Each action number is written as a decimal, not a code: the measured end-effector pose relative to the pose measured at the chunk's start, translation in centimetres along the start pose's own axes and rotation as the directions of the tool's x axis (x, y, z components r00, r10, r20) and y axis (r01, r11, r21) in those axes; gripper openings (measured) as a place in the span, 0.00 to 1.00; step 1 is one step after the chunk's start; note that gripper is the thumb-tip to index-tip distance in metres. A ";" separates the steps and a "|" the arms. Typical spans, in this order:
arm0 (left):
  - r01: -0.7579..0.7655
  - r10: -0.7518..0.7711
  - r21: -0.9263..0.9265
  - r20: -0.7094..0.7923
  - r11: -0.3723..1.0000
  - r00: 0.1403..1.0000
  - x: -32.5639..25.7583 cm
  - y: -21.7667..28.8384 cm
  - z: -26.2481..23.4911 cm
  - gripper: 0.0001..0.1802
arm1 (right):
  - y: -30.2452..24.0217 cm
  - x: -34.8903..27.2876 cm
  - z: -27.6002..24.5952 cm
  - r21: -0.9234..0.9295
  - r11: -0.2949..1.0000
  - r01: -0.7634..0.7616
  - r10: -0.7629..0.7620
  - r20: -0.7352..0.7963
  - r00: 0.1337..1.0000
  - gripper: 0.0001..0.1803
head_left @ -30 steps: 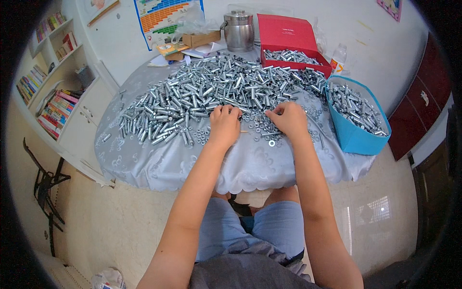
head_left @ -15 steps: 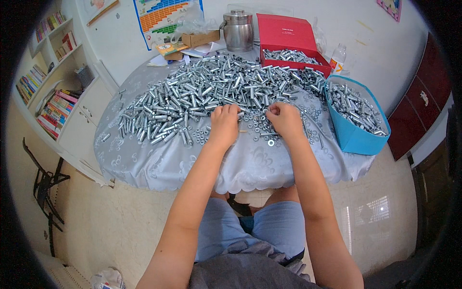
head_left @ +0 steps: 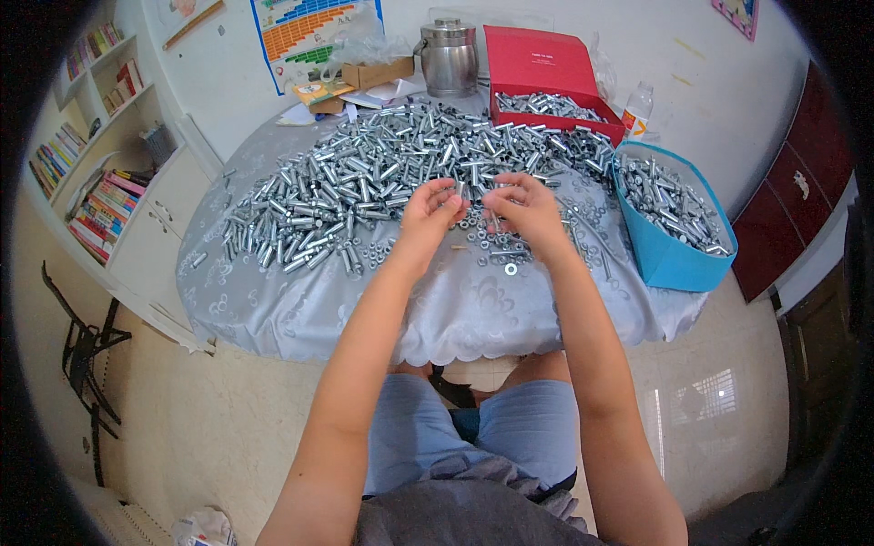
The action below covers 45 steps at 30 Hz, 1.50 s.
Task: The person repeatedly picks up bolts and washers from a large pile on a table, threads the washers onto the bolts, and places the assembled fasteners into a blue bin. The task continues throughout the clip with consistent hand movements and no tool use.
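The left hand (head_left: 428, 211) and the right hand (head_left: 521, 206) are raised just above the table, fingertips turned toward each other. Between them sits a small metal piece (head_left: 469, 193), probably one of the short steel sleeves, though it is too small in this view to tell which hand actually grips it or whether a washer is being fitted to it. Both hands have their fingers curled in and pressed close together as for a fine pinch, not spread.

A part of this kind should be rigid and smooth, heavy for its size, and likely slick if any oil remains on it. It would not crush or bend, so firm fingertip pressure is safe. The best hold looks to be across the middle of the barrel, thumb against forefinger, leaving the ends free. The risk is a roll or a slip rather than damage.

Directly below the hands lies a scatter of small washers and nuts (head_left: 496, 244) on the pale patterned tablecloth (head_left: 437, 314), one washer (head_left: 511, 269) lying apart toward the person. Beyond the hands spreads a broad heap of metal sleeves (head_left: 364, 182), covering most of the round table. To the right, at the table's edge, stands a blue bin (head_left: 669, 259) filled with similar parts. At the far side sit an open red box (head_left: 546, 68) holding more of them and a steel pot (head_left: 449, 59).
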<state>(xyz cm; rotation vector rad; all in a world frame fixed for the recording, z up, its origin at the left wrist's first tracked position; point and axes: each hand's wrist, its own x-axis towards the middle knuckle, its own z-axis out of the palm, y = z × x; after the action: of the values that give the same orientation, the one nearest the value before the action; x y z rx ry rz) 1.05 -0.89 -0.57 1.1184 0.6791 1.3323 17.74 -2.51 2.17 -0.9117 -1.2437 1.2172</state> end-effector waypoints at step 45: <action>-0.269 0.255 0.217 0.091 0.938 0.963 0.0 -1.3 0.2 0.14 | 1.2 -0.3 0.4 0.060 0.995 -0.081 0.069 0.181 0.981 0.37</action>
<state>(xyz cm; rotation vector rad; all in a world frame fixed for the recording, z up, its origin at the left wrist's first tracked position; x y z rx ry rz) 1.78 -0.78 -1.64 1.4712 0.6663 1.4628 17.19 -2.60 1.02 -0.8200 -1.3107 1.4172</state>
